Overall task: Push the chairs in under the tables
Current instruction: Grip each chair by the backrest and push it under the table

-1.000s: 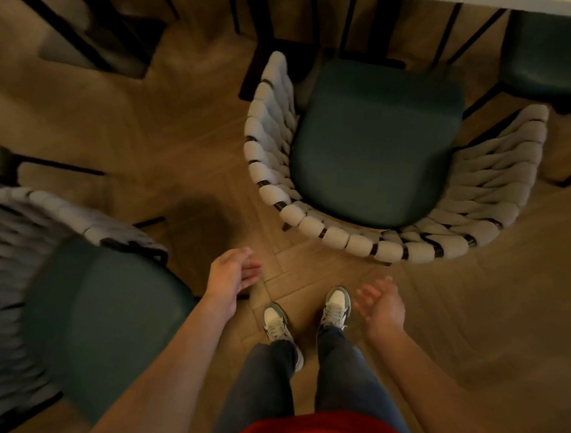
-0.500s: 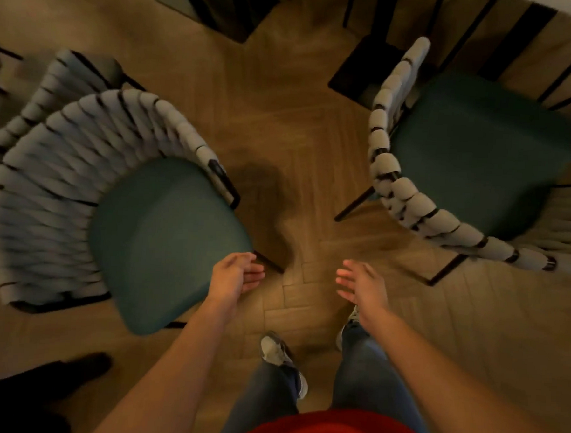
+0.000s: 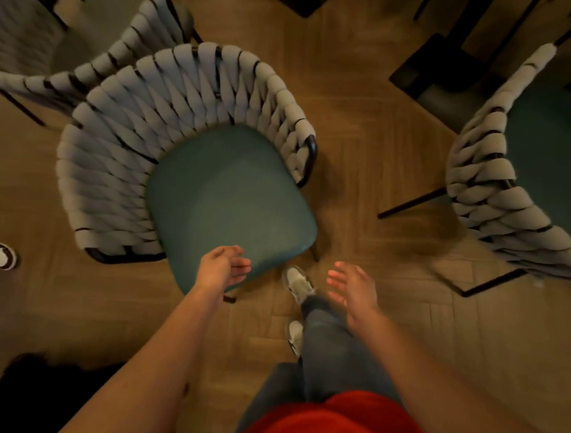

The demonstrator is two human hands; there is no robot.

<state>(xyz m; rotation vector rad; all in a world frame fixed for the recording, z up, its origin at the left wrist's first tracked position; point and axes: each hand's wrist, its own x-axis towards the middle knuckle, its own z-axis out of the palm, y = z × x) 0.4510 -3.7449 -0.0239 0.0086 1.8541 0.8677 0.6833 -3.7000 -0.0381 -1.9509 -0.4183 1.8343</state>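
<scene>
Standing on a wooden herringbone floor [image 3: 365, 127], the person extends both bare forearms forward and down. The left hand [image 3: 222, 268] hovers over the front edge of the near chair [image 3: 226, 193], fingers loosely curled and slightly apart, holding nothing; contact with the seat cannot be confirmed. The right hand [image 3: 353, 287] is held above the floor and the person's leg, fingers straight and slightly spread, holding nothing. The near chair has a green seat cushion and a grey woven backrest; its seat front faces the person, and it stands in the open floor, apart from any bench. A second chair [image 3: 511, 181] of the same type stands to the right, well apart from the first, its seat turned toward dark bench legs [image 3: 430, 75] at upper right. A third chair [image 3: 128, 42] sits directly behind the near chair's backrest. A light shoe [image 3: 299, 283] is planted just beside the near chair's front corner.
</scene>
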